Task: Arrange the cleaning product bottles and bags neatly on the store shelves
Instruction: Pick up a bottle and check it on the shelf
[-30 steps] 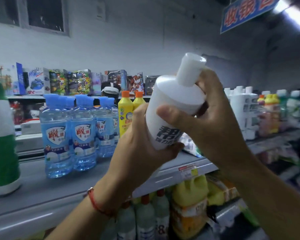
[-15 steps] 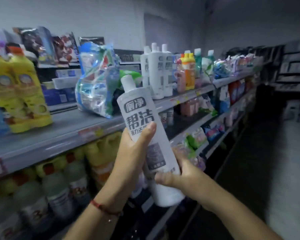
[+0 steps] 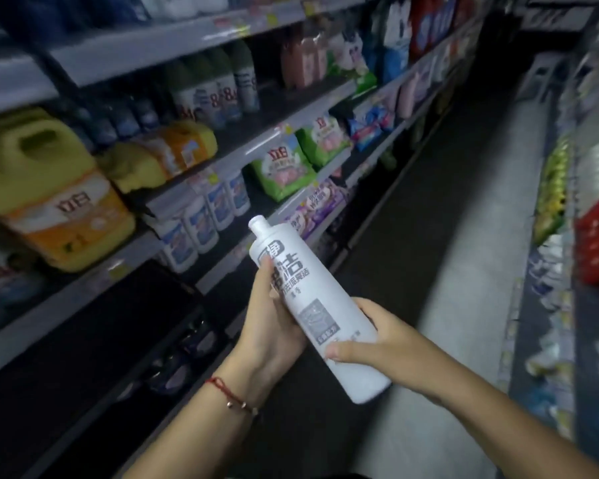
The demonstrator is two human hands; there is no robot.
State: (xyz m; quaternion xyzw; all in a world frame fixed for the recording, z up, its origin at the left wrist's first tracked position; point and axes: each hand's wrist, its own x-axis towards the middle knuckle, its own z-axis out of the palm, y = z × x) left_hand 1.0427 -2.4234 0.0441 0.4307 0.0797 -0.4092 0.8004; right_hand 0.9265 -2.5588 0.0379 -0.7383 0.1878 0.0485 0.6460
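A tall white cleaner bottle (image 3: 312, 305) with grey lettering is tilted, cap up and to the left, in front of the lower shelves. My left hand (image 3: 270, 323) grips its upper body from behind, thumb lying over the label. My right hand (image 3: 381, 337) holds the lower part, thumb across the front near the base. The shelves (image 3: 277, 133) on the left carry yellow jugs (image 3: 45, 188), green bags (image 3: 284, 167), small white and blue bottles (image 3: 201, 219) and purple bags (image 3: 315, 205).
An aisle floor (image 3: 457, 236) runs ahead between the left shelving and a second rack (image 3: 574, 236) of goods on the right. The lowest left shelf (image 3: 101, 323) is dark with little visible on it. Pink bottles (image 3: 301, 60) stand higher up.
The view has dropped from the top shelf to the lower shelves and floor. The bottle came down with both hands and now sits lower, tilted more.
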